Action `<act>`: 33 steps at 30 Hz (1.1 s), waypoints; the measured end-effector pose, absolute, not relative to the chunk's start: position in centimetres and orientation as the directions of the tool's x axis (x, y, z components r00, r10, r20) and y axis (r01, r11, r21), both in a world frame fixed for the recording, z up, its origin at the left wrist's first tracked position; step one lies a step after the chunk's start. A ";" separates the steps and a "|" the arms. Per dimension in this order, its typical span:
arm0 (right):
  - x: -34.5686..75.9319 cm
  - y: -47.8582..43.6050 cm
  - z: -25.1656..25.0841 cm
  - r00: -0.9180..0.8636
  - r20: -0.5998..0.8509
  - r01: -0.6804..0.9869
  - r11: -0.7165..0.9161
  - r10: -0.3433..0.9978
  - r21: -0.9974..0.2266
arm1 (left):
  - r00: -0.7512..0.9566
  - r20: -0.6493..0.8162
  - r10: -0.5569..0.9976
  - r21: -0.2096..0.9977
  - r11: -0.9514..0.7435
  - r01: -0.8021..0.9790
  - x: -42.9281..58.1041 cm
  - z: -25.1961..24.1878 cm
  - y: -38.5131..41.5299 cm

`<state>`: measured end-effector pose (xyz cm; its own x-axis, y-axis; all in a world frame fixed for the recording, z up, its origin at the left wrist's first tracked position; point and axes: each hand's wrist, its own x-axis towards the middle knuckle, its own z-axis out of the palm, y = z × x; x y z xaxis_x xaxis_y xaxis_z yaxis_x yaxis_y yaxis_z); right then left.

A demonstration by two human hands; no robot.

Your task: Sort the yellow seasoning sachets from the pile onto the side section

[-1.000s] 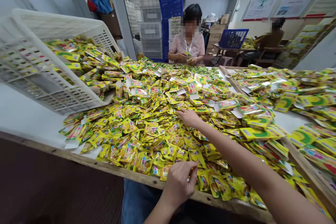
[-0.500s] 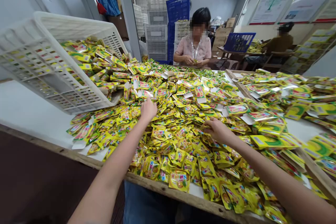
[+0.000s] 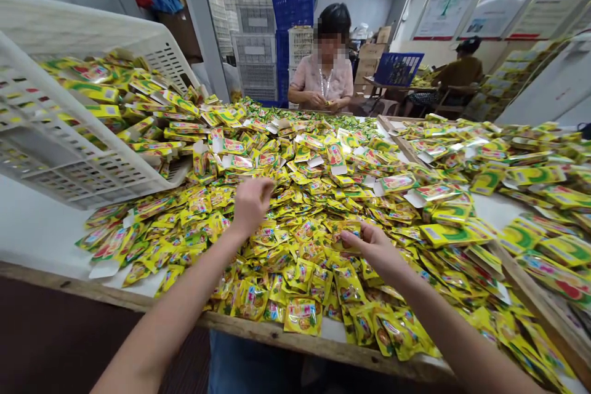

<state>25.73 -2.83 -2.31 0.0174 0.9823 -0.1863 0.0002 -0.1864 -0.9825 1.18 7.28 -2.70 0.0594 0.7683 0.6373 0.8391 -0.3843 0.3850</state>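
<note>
A deep pile of small yellow sachets (image 3: pixel 295 258) covers the white table (image 3: pixel 37 234). My left hand (image 3: pixel 252 200) hovers over the middle of the pile with its fingers curled in; what they hold, if anything, is hidden. My right hand (image 3: pixel 372 245) is lower and to the right, its fingers pinched on a yellow sachet (image 3: pixel 347 229) just above the pile. Flat yellow-green cartons (image 3: pixel 443 234) lie beyond and to the right of the sachets.
A white plastic crate (image 3: pixel 69 160) lies tipped on its side at the left, spilling cartons. The table has a wooden front edge (image 3: pixel 277 335). Across the table a seated person (image 3: pixel 325 74) handles sachets. Stacked blue and white crates (image 3: pixel 277 18) stand behind.
My left hand has drawn back a little from the far pile and curled shut. My right hand has pulled back towards me with a sachet pinched in its fingers.
</note>
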 end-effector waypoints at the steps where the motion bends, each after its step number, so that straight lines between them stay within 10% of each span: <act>1: 25.2 -3.0 -2.4 0.013 -0.199 -0.035 -0.198 0.980 -0.980 | 0.162 0.682 0.713 0.318 -0.489 0.812 1.7 -2.7 5.2; 5: 23.1 -4.0 -2.3 -0.142 -0.214 -0.179 -0.238 0.966 -0.955 | 0.601 0.794 -0.097 -0.364 -0.867 0.341 3.7 -2.4 -1.2; 8: 22.5 -4.7 -1.8 -0.301 -0.240 -0.277 -0.326 0.923 -0.904 | 0.627 0.738 -0.249 -0.466 -0.861 0.206 4.3 -1.7 -2.4; 17: 25.5 -6.1 -2.4 -0.180 -0.220 -0.220 -0.257 0.959 -0.941 | 0.745 0.656 -0.124 -0.241 -0.969 0.051 5.3 -2.2 -1.3; 22: 28.1 -4.7 -3.9 0.099 -0.171 -0.201 -0.148 0.980 -0.968 | 0.596 0.365 0.715 0.265 -0.694 0.670 10.6 -1.4 6.9; 33: 28.4 -3.9 -4.9 0.292 -0.190 -0.291 -0.103 0.937 -0.951 | 0.113 0.138 0.984 0.217 -0.141 0.966 16.7 -2.2 17.4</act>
<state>28.40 -3.93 -4.91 0.2917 0.9374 -0.1903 -0.2910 -0.1025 -0.9512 16.74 17.41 -2.19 0.1125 0.9840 0.1380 0.9659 -0.1409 0.2171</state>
